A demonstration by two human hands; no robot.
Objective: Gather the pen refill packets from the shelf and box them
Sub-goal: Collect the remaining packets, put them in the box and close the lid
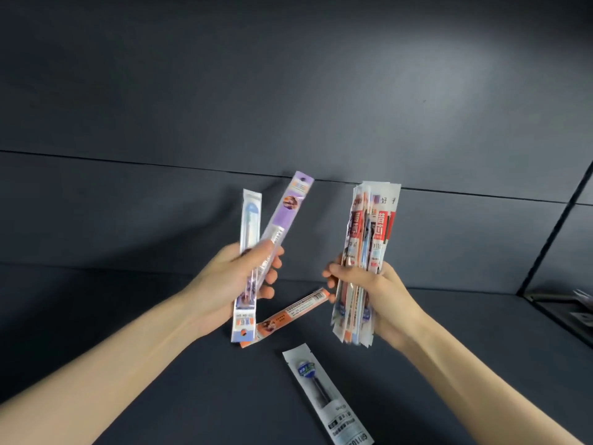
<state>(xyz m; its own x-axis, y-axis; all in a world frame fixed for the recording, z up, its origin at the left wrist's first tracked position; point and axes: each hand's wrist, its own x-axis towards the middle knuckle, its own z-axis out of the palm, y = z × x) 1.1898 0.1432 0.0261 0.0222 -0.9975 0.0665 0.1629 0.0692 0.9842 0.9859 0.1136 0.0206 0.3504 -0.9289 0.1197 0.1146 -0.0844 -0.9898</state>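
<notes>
My left hand (244, 277) is shut on two pen refill packets held upright: a purple one (285, 216) leaning right and a clear blue one (251, 216). A thick upright stack of red-and-white refill packets (369, 248) is gripped in my right hand (372, 293). On the dark shelf (160, 396) an orange packet (293, 313) lies between my hands, partly hidden by the left-hand packets. A white packet with a blue badge (324, 396) lies flat closer to me. No box is in view.
The shelf's dark back wall (288, 123) rises right behind my hands. At the right a dark slanted upright (555, 232) divides off another bay, where some pale items (577, 306) sit at the frame edge.
</notes>
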